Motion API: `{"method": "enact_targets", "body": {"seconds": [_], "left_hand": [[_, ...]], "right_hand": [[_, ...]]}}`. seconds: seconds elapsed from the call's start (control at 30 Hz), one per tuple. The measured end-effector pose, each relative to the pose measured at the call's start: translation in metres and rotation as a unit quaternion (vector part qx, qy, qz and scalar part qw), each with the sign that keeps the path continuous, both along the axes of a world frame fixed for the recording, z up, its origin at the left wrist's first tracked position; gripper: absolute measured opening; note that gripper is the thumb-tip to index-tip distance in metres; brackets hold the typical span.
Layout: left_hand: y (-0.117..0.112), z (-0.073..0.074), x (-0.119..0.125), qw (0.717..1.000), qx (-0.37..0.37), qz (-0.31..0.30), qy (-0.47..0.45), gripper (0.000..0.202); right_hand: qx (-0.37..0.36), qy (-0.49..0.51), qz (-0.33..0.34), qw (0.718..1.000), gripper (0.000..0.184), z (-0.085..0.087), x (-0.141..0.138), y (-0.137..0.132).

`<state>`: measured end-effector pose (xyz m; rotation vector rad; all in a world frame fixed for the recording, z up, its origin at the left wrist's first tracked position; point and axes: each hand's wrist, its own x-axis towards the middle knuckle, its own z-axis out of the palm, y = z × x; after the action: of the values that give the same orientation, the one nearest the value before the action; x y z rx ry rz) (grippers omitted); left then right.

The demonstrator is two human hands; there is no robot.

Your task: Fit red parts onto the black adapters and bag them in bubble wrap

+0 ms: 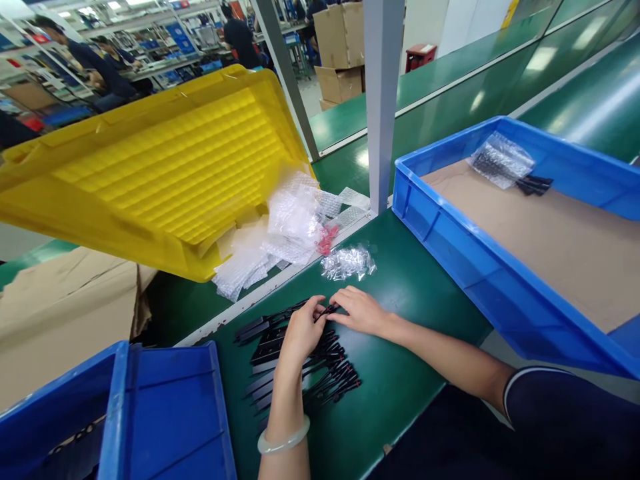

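My left hand [304, 328] and my right hand [359, 311] meet over the green work surface, fingers pinched on the slim end of a black part [329, 310]. It looks like a flat black piece with a cable, mostly covered by the fingers. Under and beside my left wrist lie several similar black parts [263, 383], flat bodies to the left and thin ends [345, 380], some with red tips, to the right. Just beyond my hands sits a pile of small clear plastic pieces [349, 263]. Small red pieces [327, 239] lie behind it.
Bubble-wrap bags [295, 223] spill from a tilted yellow tray [175, 173]. A blue crate [450, 233] at right holds a bubble-wrap bag [503, 160] with black parts. Another blue crate [175, 407] stands at lower left, near cardboard [70, 313]. A grey post [383, 100] rises ahead; people work beyond.
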<state>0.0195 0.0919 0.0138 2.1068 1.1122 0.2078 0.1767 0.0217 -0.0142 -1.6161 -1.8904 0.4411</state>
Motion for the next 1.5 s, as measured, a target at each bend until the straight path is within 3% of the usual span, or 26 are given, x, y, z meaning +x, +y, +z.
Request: {"method": "enact_targets", "body": {"seconds": [0.13,0.27,0.53,0.63,0.87,1.2,1.33,1.5], "left_hand": [[0.000,-0.002,0.001,1.000,-0.015,-0.001,-0.011,0.033],[0.000,0.001,0.000,1.000,-0.013,0.010,-0.011,0.033],[0.000,0.006,-0.004,0.997,0.035,0.043,0.054,0.031],[0.001,0.003,-0.006,0.996,0.044,0.042,0.063,0.031],[0.001,0.001,-0.011,0.998,0.020,0.060,0.027,0.027],[-0.005,0.021,-0.012,0.998,0.013,0.048,-0.031,0.023],[-0.004,0.019,-0.014,0.997,0.006,0.070,-0.036,0.022],[-0.004,0.015,-0.016,0.994,0.002,0.099,-0.034,0.016]], "right_hand": [[-0.012,-0.016,0.003,1.000,0.006,-0.003,-0.003,0.001],[-0.009,-0.012,0.020,1.000,0.008,0.005,0.004,0.001],[-0.073,-0.047,-0.060,0.994,0.012,0.015,0.048,0.005],[-0.111,-0.074,-0.040,0.990,0.010,0.017,0.056,0.003],[-0.145,-0.127,0.004,0.981,0.007,0.018,0.045,-0.003],[-0.098,-0.221,0.023,0.970,0.018,0.009,0.035,-0.007],[-0.078,-0.275,0.005,0.958,0.023,0.000,0.032,-0.009],[-0.078,-0.247,0.033,0.965,0.017,0.001,0.035,-0.008]]}}
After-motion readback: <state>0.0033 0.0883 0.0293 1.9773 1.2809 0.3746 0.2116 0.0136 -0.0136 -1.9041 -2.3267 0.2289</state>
